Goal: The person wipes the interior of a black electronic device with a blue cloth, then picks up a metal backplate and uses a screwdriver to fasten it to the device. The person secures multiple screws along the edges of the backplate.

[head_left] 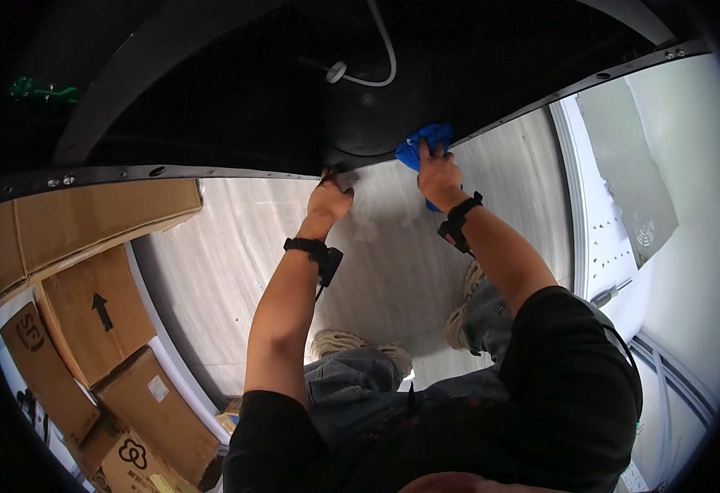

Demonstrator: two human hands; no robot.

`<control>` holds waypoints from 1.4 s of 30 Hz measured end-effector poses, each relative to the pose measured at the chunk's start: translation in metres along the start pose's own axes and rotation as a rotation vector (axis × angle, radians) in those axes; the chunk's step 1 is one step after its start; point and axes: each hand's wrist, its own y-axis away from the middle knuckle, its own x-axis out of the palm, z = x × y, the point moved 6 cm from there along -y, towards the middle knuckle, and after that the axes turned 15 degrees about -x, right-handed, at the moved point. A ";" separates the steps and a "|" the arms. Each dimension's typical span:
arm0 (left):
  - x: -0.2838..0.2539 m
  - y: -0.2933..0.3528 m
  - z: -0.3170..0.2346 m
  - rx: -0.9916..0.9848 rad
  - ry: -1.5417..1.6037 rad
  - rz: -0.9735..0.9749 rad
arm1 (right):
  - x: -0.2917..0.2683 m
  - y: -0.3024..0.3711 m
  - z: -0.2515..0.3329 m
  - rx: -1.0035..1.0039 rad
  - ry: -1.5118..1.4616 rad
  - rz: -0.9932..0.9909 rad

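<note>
In front of me is a large black metal cabinet or frame [236, 131], its lower edge [245, 173] a thin strip with holes and screws. My left hand [331, 200] is closed at that edge near the middle, fingertips hidden behind the dark rim. To its right, my right hand [439, 174] presses a crumpled blue cloth [410, 153] against the same edge. Part of the cloth hangs below the palm. Inside the black interior, a white cable [392, 49] curls down to a small white round fitting [336, 72].
Several cardboard boxes [101, 316] are stacked on the left. Under my arms lies a pale wood-look floor [245, 271], with my shoes [360, 343] on it. On the right are a white panel [614, 205], a grey sheet [631, 156] and a screwdriver-like tool [610, 293].
</note>
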 end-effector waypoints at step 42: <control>-0.007 0.005 -0.001 -0.231 -0.246 0.321 | -0.020 -0.143 -0.011 0.244 -0.148 0.031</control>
